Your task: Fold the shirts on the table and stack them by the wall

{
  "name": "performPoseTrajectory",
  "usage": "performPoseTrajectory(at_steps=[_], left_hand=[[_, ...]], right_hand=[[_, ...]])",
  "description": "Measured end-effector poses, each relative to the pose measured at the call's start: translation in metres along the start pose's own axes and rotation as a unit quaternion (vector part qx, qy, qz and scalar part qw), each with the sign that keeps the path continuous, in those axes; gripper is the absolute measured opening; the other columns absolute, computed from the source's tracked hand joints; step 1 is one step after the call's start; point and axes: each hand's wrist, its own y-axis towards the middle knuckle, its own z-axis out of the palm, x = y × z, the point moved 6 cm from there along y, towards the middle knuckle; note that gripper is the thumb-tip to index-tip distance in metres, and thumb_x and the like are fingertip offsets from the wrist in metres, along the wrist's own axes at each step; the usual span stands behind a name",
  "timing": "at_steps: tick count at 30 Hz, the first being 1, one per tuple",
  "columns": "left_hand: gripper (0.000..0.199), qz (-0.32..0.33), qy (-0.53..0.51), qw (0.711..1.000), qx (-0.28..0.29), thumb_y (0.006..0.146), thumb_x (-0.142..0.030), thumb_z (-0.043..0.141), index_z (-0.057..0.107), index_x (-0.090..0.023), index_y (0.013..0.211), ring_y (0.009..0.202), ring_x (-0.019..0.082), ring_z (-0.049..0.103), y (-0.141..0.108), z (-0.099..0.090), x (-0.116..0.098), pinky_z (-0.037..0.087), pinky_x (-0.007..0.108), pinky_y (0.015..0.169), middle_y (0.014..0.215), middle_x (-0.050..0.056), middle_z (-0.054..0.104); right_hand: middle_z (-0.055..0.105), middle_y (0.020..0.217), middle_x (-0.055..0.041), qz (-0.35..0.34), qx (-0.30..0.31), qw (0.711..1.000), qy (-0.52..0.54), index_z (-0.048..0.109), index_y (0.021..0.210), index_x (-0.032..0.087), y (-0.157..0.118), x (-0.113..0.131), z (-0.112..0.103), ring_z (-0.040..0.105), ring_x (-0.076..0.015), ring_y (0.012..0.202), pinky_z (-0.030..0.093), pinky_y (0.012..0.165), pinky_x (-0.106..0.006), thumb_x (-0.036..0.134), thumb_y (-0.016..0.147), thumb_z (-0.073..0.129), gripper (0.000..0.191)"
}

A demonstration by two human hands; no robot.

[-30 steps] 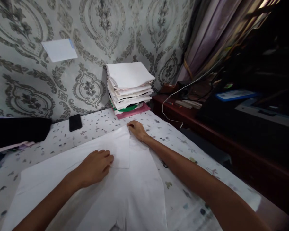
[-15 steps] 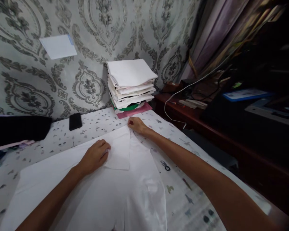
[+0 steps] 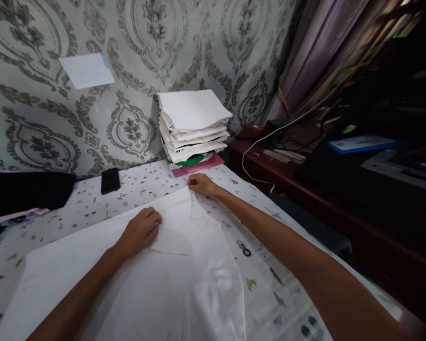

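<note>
A white garment (image 3: 156,293) lies spread over the patterned sheet, with a sleeve-like flap (image 3: 173,232) folded across its upper part. My right hand (image 3: 201,184) pinches the far corner of the flap between thumb and fingers. On the flap's left part rests my left hand (image 3: 139,232), its fingers curled and closed on the white cloth. Just beyond my right hand stands a stack of folded clothes (image 3: 195,111), mostly white, with green and pink pieces at the bottom.
A black phone (image 3: 110,181) lies near the wall. Dark clothing (image 3: 28,192) is at the far left. On the right are a dark red wooden ledge (image 3: 287,175), a white cable (image 3: 246,163) and a blue-edged card (image 3: 362,143). Paper (image 3: 87,71) is on the wall.
Both hands keep nearly the same places and holds. The left hand and the flap's near edge have shifted very slightly.
</note>
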Motion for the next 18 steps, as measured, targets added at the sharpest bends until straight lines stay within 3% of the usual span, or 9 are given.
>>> performPoseTrajectory(at_steps=[5,10,14,16,18], left_hand=[[0.016,0.009,-0.012,1.0,-0.011,0.089,-0.015,0.042,0.056,-0.022,0.096,0.088,0.02,0.054,-0.003,0.001,-0.001,0.045,0.032,0.076,0.095,0.005,0.058],[0.018,0.031,0.011,0.999,-0.016,0.09,-0.014,0.041,0.057,-0.02,0.097,0.088,0.021,0.054,-0.005,0.0,-0.004,0.045,0.034,0.077,0.096,0.007,0.059],[0.025,0.022,0.036,0.999,-0.024,0.092,-0.017,0.043,0.058,-0.019,0.111,0.098,0.025,0.056,-0.01,0.001,-0.011,0.047,0.041,0.084,0.105,0.01,0.062],[0.028,0.028,0.029,0.999,-0.027,0.095,-0.02,0.043,0.056,-0.018,0.12,0.108,0.026,0.055,-0.014,0.002,-0.021,0.046,0.044,0.091,0.115,0.012,0.062],[0.029,0.055,0.015,0.998,-0.009,0.096,-0.023,0.045,0.054,-0.018,0.123,0.114,0.026,0.054,-0.021,0.003,-0.035,0.045,0.046,0.097,0.122,0.014,0.061]], right_hand=[[0.07,0.077,-0.001,0.021,-0.039,0.999,-0.01,0.07,0.078,0.017,-0.001,-0.002,0.0,0.061,-0.0136,0.07,0.044,0.064,-0.021,0.007,0.072,0.061,0.014],[0.069,0.073,-0.0005,0.031,-0.039,0.998,-0.035,0.07,0.074,0.018,0.001,0.0,-0.006,0.062,-0.0149,0.069,0.047,0.066,-0.023,0.007,0.07,0.062,0.014],[0.071,0.09,-0.0072,0.027,-0.063,0.996,-0.061,0.071,0.095,0.016,-0.01,0.019,-0.006,0.065,-0.0211,0.084,0.05,0.079,-0.031,0.006,0.074,0.054,0.029],[0.068,0.112,-0.0115,-0.033,-0.073,0.994,-0.069,0.067,0.112,0.016,-0.023,0.039,0.001,0.063,-0.0235,0.1,0.049,0.089,-0.036,0.012,0.083,0.05,0.034],[0.061,0.13,-0.0139,-0.137,-0.049,0.985,-0.091,0.061,0.124,0.016,-0.041,0.062,0.016,0.057,-0.0255,0.117,0.045,0.101,-0.04,0.023,0.091,0.048,0.036]])
